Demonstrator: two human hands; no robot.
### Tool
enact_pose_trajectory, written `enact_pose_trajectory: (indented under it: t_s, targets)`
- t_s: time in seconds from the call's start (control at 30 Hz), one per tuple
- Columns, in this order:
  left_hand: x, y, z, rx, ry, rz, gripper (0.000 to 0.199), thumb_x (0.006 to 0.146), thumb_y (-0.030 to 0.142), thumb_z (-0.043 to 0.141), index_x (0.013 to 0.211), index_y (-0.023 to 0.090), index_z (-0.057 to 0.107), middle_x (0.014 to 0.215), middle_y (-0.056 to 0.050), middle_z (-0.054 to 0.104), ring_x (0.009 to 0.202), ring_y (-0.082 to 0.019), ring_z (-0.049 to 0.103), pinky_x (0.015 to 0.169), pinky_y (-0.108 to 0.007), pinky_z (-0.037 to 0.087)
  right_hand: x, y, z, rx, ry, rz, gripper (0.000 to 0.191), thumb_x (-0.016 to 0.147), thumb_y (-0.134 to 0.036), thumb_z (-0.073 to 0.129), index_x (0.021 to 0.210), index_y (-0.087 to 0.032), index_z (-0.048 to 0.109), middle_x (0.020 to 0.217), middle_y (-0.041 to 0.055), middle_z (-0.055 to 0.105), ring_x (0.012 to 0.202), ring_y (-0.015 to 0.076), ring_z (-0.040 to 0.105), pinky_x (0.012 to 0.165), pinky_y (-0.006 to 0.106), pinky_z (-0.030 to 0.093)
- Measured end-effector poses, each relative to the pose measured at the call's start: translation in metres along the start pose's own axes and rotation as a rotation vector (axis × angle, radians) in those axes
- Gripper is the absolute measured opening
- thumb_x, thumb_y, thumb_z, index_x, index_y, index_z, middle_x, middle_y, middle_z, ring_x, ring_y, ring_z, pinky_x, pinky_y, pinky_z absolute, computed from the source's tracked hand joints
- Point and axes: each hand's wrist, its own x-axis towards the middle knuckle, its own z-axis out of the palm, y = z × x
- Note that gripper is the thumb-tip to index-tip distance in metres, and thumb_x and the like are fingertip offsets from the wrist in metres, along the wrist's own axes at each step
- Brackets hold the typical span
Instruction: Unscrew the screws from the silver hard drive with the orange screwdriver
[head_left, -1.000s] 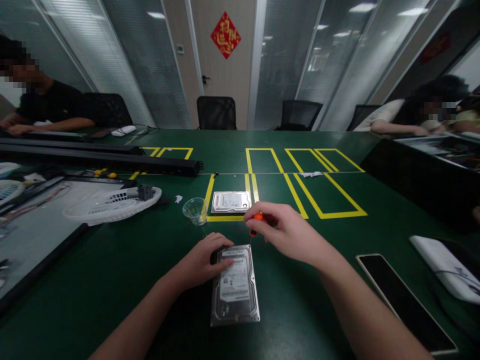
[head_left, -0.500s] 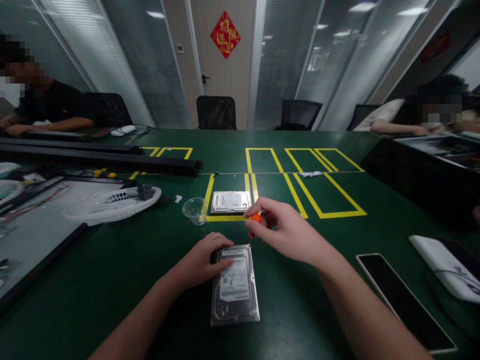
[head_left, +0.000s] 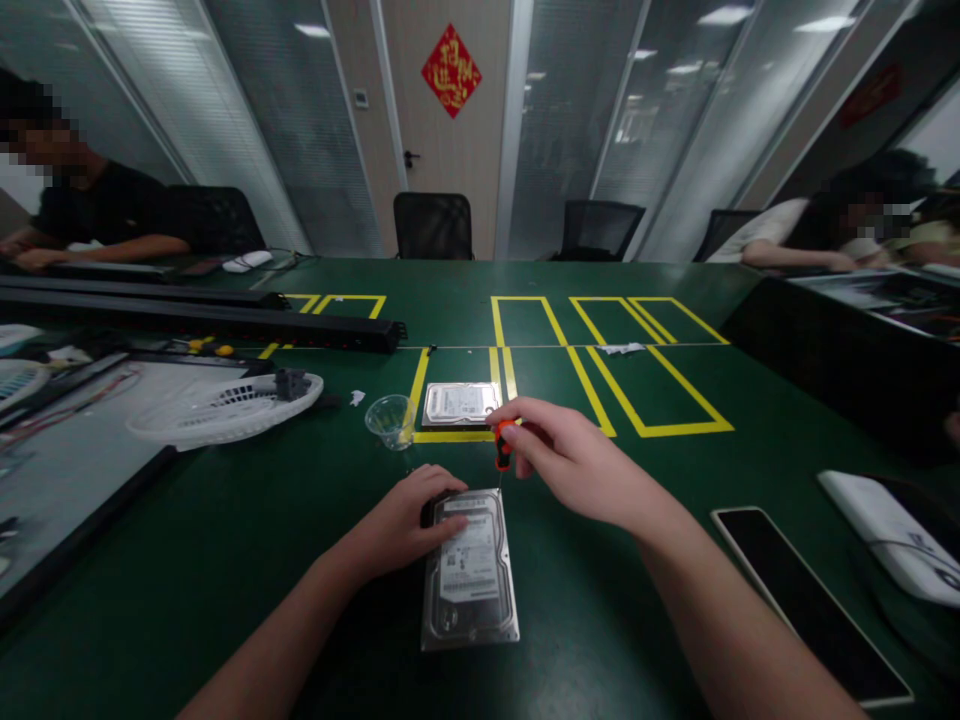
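Observation:
A silver hard drive [head_left: 472, 575] with a white label lies flat on the green table in front of me. My left hand [head_left: 420, 515] grips its upper left edge, thumb on the label and fingers along the far side. Pinched in my right hand [head_left: 555, 450] is a small orange and black screwdriver [head_left: 503, 446], held upright with its tip at the drive's far right corner. Beyond my hands a second hard drive [head_left: 460, 402] rests inside a yellow taped outline. Just left of it stands a clear plastic cup [head_left: 390, 421].
At the left are a white racket-shaped frame [head_left: 232, 408], a grey panel [head_left: 82, 460] and long black bars [head_left: 195, 318]. A phone [head_left: 810, 605] and a white device [head_left: 892, 535] lie at the right. People sit at both far sides.
My right fingers have shifted around the screwdriver handle, and more of its black and orange side now shows. My left hand and the drive have not moved.

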Motion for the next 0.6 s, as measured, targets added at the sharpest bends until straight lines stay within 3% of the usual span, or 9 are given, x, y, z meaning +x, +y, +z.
enact_pose_trajectory:
  t_s: [0.2, 0.3, 0.47, 0.6]
  targets:
    - [0.0001, 0.0010, 0.0000, -0.003, -0.007, -0.003, 0.027, 0.100, 0.032, 0.072, 0.126, 0.024, 0.071, 0.123, -0.008, 0.071, 0.113, -0.027, 0.066, 0.098, -0.040, 0.054, 0.0002, -0.0012, 0.0016, -0.023, 0.017, 0.011, 0.011, 0.103, -0.031, 0.066, 0.101, -0.021, 0.067, 0.081, -0.0003, 0.068, 0.067, 0.0144, 0.059, 0.061, 0.029, 0.042]
    - [0.0001, 0.0006, 0.0003, -0.004, -0.008, -0.003, 0.027, 0.100, 0.033, 0.072, 0.126, 0.024, 0.071, 0.122, -0.007, 0.071, 0.112, -0.027, 0.066, 0.097, -0.040, 0.054, 0.0001, -0.0012, 0.0025, -0.009, 0.022, -0.029, 0.009, 0.104, -0.029, 0.063, 0.106, -0.021, 0.068, 0.087, 0.0006, 0.070, 0.071, 0.0149, 0.060, 0.063, 0.029, 0.044]
    - [0.0001, 0.0011, 0.0000, -0.005, -0.006, 0.001, 0.027, 0.101, 0.035, 0.072, 0.127, 0.024, 0.071, 0.122, -0.008, 0.071, 0.112, -0.027, 0.065, 0.097, -0.041, 0.053, 0.0005, -0.0001, 0.0024, -0.002, -0.026, -0.058, 0.021, 0.110, -0.029, 0.054, 0.119, -0.022, 0.071, 0.106, 0.0053, 0.073, 0.081, 0.0162, 0.067, 0.073, 0.030, 0.052]
    - [0.0004, 0.0028, -0.0003, 0.001, -0.005, -0.004, 0.027, 0.100, 0.034, 0.073, 0.125, 0.025, 0.072, 0.120, -0.007, 0.071, 0.111, -0.027, 0.066, 0.096, -0.039, 0.053, 0.0010, -0.0001, 0.0023, 0.012, -0.018, -0.045, 0.026, 0.112, -0.025, 0.046, 0.121, -0.021, 0.070, 0.098, 0.0043, 0.070, 0.079, 0.0158, 0.069, 0.074, 0.031, 0.054]
